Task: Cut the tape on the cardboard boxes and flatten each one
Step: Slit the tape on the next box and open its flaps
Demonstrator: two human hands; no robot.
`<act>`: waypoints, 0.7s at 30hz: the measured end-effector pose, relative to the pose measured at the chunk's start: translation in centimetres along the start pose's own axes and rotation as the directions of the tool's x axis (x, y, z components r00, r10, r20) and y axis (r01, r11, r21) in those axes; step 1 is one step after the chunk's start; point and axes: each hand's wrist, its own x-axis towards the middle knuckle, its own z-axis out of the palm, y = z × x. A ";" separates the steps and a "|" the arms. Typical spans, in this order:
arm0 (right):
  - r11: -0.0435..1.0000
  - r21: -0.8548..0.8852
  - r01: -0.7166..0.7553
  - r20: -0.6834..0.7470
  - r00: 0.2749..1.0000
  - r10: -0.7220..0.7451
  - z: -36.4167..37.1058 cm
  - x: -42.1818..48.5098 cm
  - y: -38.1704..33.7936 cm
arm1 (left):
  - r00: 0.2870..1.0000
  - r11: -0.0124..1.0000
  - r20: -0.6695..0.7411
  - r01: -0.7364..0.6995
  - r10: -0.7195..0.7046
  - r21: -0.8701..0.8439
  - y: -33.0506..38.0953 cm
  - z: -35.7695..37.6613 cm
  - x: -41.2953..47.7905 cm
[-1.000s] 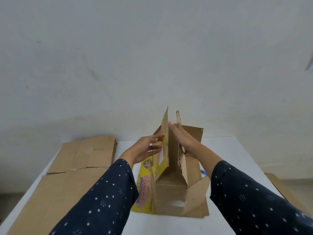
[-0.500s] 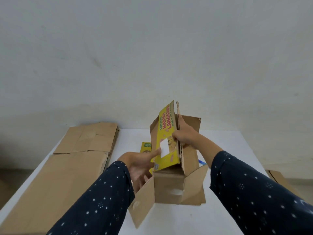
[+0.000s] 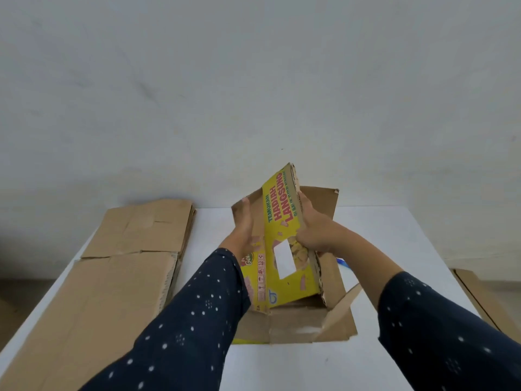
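Both hands worked the box, which stood half-collapsed on the table between them. The left hand lay flat, fingers straight, bracing its yellow panel. The right hand seemingly gripped the panel's other edge, likely to fold it down.

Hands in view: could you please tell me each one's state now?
Left hand: open, flat against the yellow printed cardboard box.
Right hand: grips that box's edge.

A white counter fills the lower half of the frame, its far edge meeting a plain pale wall that takes up the upper half. A small blue object, mostly hidden, lies on the counter right of centre. Dull brown floor shows at lower left.
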 end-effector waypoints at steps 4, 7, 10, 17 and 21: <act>0.999 0.037 -0.004 0.029 1.000 0.003 -0.1 -1.1 0.0 | 0.989 0.993 -0.109 -0.108 0.102 -0.048 3.0 0.4 0.3; 1.000 0.011 -0.019 0.070 0.997 0.018 -0.8 -2.4 -0.7 | 0.996 0.997 -0.053 -0.077 0.078 0.023 4.3 1.0 -0.3; 0.998 -0.039 -0.053 0.116 0.992 0.057 -2.2 -3.1 -1.4 | 0.998 0.995 0.046 -0.056 0.052 0.077 5.3 2.1 -0.6; 0.992 -0.093 -0.079 -0.144 0.987 0.065 -3.5 -0.2 -1.8 | 0.998 0.994 -0.045 -0.030 0.035 0.101 6.5 4.3 -0.9; 0.960 -0.242 -0.143 -0.296 0.953 0.068 -3.5 3.4 -0.1 | 0.996 0.969 -0.059 0.073 -0.061 0.235 5.8 3.3 0.4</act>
